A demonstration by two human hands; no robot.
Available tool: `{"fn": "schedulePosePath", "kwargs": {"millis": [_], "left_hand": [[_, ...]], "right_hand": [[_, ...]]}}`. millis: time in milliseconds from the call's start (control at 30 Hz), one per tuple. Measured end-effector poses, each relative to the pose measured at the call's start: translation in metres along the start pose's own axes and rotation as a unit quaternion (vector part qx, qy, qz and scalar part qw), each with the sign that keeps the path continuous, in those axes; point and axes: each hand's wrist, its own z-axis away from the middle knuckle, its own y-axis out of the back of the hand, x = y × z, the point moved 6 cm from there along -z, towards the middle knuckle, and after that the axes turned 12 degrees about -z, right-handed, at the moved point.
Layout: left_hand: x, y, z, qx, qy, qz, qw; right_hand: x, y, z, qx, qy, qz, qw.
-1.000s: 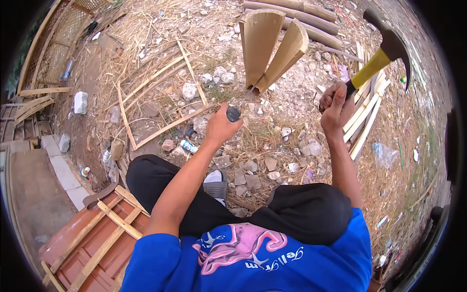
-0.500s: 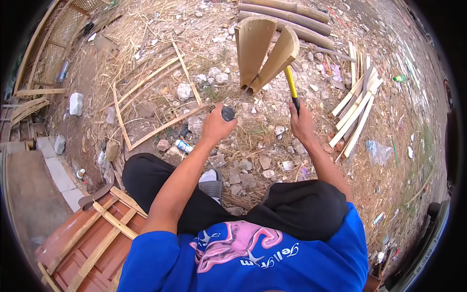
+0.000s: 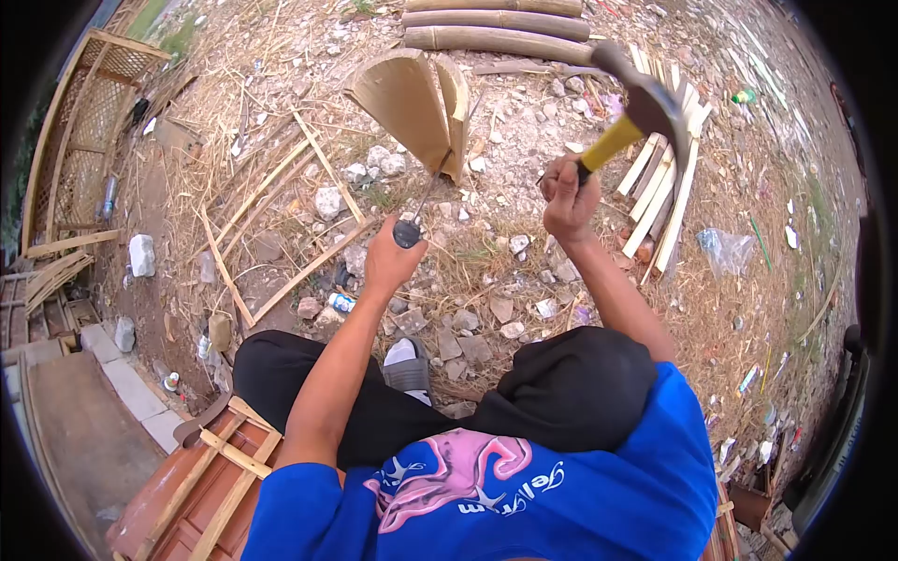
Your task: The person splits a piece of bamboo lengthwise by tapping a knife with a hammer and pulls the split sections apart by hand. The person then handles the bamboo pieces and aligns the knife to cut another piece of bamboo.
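Note:
My left hand [image 3: 388, 259] is closed around the black handle of a long-bladed knife [image 3: 426, 196], its thin blade seen nearly edge-on. The blade runs into the lower end of a thick split bamboo piece [image 3: 402, 103], which stands tilted to the left with a wide gap between its two halves. Raised to the right of the bamboo, my right hand [image 3: 569, 201] grips a claw hammer [image 3: 613, 145] with a yellow and black handle. The hammer's dark metal head is apart from both the knife and the bamboo.
Bamboo poles [image 3: 496, 37] lie at the back. Pale split strips [image 3: 669, 187] are piled on the right, near a plastic bag [image 3: 725, 251]. Thin wooden strips [image 3: 309, 271] and stones [image 3: 327, 203] lie to the left. A reddish panel with slats [image 3: 210, 486] is beside my left leg.
The hammer has swung up and right, away from the bamboo. The bamboo now leans further left, and my left hand with the knife has shifted left in view.

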Motion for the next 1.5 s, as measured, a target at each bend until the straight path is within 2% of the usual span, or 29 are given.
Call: {"fn": "schedulePosePath", "kwargs": {"millis": [33,67,100,200,267,400,500,533,633,700,767,867,967,1033,1067,1100,1200,1267,1367,1400,1500], "left_hand": [[0.001,0.0,0.0,-0.006,-0.002,0.006,1.0],[0.002,-0.002,0.001,-0.009,0.002,0.027,1.0],[0.002,-0.004,-0.001,-0.012,0.003,0.046,0.999],[-0.011,-0.007,-0.01,0.019,-0.003,0.053,0.998],[-0.011,-0.012,-0.005,0.023,0.0,0.017,1.0],[0.008,-0.003,0.002,0.007,-0.005,0.01,1.0],[0.003,-0.007,0.001,0.006,0.001,0.02,1.0],[0.001,-0.01,0.001,0.012,-0.003,0.022,1.0],[0.004,-0.007,0.003,0.016,-0.003,0.024,1.0],[0.003,-0.007,0.002,0.017,0.004,0.015,1.0],[0.003,-0.007,0.003,0.008,0.0,0.017,1.0],[0.003,-0.006,0.001,0.007,0.002,0.012,1.0],[0.004,-0.007,0.005,-0.001,0.017,-0.002,1.0],[0.005,-0.008,0.0,-0.002,0.028,0.011,1.0],[0.002,-0.01,-0.001,0.041,0.01,0.018,0.999],[0.009,-0.003,-0.01,0.043,0.007,0.013,0.999],[0.016,-0.004,0.008,-0.016,0.024,-0.015,0.999],[0.019,-0.003,0.01,-0.011,0.022,-0.02,0.999],[0.022,0.001,0.009,-0.006,0.028,-0.015,0.999],[0.022,0.003,0.009,-0.003,0.033,-0.01,0.999],[0.019,0.001,0.008,0.001,0.034,-0.018,0.999]], "right_hand": [[0.021,0.005,0.026,-0.042,-0.142,0.217,0.965],[0.065,0.023,0.054,-0.155,-0.365,0.383,0.834],[0.078,0.038,0.073,-0.098,-0.385,0.357,0.845],[0.075,0.048,0.078,-0.046,-0.336,0.367,0.866],[0.049,0.045,0.059,-0.025,-0.296,0.355,0.886],[0.012,0.015,0.03,-0.056,-0.228,0.319,0.918],[0.043,0.011,0.049,-0.115,-0.267,0.365,0.885],[0.049,0.01,0.048,-0.151,-0.292,0.404,0.854],[0.026,0.004,0.02,-0.129,-0.306,0.382,0.862],[-0.007,-0.005,-0.009,-0.091,-0.215,0.352,0.907],[-0.049,-0.017,-0.036,-0.041,-0.169,0.269,0.947],[-0.06,-0.017,-0.039,0.0,-0.1,0.033,0.994],[0.02,0.011,0.024,-0.039,-0.126,0.248,0.96],[0.072,0.045,0.071,-0.122,-0.328,0.405,0.845],[0.074,0.06,0.086,-0.1,-0.334,0.415,0.84],[0.08,0.073,0.085,-0.084,-0.329,0.424,0.839],[0.059,0.069,0.087,-0.054,-0.347,0.419,0.837],[0.032,0.052,0.064,-0.035,-0.33,0.391,0.858],[0.019,0.034,0.045,-0.055,-0.287,0.375,0.88],[0.021,0.029,0.045,-0.068,-0.241,0.38,0.89],[0.047,0.021,0.054,-0.121,-0.273,0.411,0.861]]}}
